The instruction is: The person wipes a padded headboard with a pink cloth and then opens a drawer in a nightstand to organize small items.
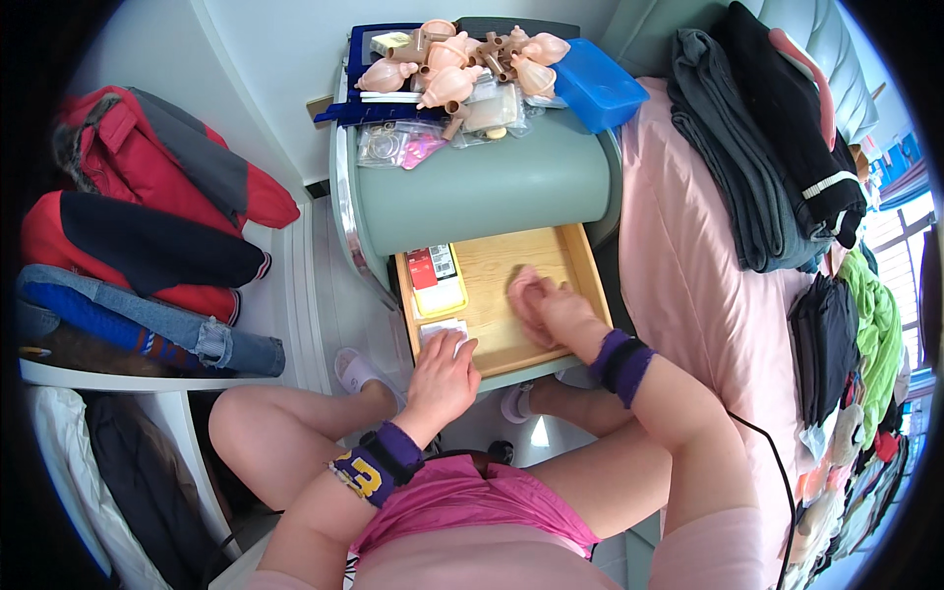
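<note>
Before me a wooden drawer [487,284] is pulled out of a green-grey bedside cabinet [487,199]. My right hand [569,311] grips a crumpled pink cloth [525,313], slightly blurred, against the drawer's bottom at its right side. At the front left corner is my left hand [444,380], fingers a little apart, over the drawer's front edge. Its fingertips reach a small white packet [442,327]; whether they press on it is hard to tell. Behind that packet lies a yellow-edged box [440,295], with a red and white printed card or label [434,267] on it.
Peach plastic bulb-shaped parts [450,85], brown tube pieces [493,55] and small bags crowd the cabinet top beside a blue plastic box [597,85]. Right is a bed with a pink sheet [686,295] and folded trousers [723,162]. Clothes [162,236] fill a shelf on the left.
</note>
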A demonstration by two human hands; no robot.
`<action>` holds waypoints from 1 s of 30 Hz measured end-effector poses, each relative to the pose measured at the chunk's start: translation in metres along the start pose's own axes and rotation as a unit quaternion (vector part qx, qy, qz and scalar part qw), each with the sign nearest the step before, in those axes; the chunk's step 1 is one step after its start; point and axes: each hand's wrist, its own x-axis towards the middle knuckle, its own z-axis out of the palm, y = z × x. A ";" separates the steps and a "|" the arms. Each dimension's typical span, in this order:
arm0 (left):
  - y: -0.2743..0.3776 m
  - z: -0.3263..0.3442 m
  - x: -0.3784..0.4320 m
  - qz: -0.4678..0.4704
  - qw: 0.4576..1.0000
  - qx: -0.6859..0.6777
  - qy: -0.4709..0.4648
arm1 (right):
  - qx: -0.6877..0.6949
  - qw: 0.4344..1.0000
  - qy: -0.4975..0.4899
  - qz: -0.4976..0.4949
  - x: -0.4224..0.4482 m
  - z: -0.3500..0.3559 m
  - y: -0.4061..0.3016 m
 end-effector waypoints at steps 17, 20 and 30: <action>0.002 -0.037 0.001 -0.089 0.813 -0.564 0.113 | 0.485 0.858 0.026 -0.167 -0.040 -0.100 -0.111; -0.005 -0.060 0.003 -0.146 0.765 -0.615 0.124 | 0.532 0.809 0.074 -0.240 -0.033 -0.059 -0.122; -0.101 -0.041 0.007 -0.261 0.869 -0.405 0.109 | 0.288 0.945 0.140 0.069 0.047 -0.005 -0.018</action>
